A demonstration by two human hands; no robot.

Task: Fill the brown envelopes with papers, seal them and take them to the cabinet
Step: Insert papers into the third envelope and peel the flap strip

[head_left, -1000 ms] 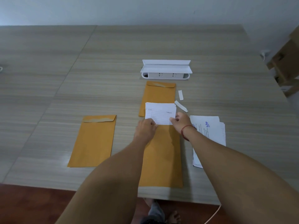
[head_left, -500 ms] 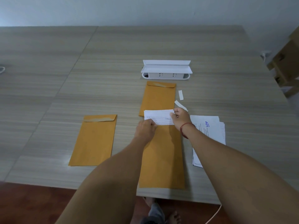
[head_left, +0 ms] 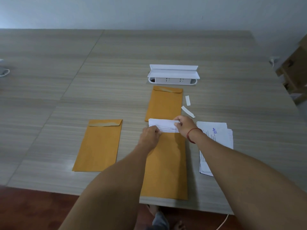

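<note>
A brown envelope (head_left: 166,163) lies lengthwise at the table's near edge, its mouth away from me. White folded papers (head_left: 162,126) stick out of that mouth by a narrow strip. My left hand (head_left: 149,136) grips the envelope's mouth at its left corner. My right hand (head_left: 184,126) pinches the papers' right end. A second brown envelope (head_left: 99,145) with its flap down lies to the left. A third brown envelope (head_left: 165,103) lies just beyond the papers. A stack of white papers (head_left: 216,138) sits to the right, partly under my right forearm.
A white socket box (head_left: 173,74) with its lid raised stands in the table beyond the envelopes. Two white peel strips (head_left: 187,106) lie right of the far envelope. Cardboard boxes (head_left: 294,70) stand off the table's right edge. A white cable (head_left: 4,72) lies at far left.
The papers have slid further into the near envelope; much less of them shows now. My right hand moved with them, and my left hand stayed at the mouth.
</note>
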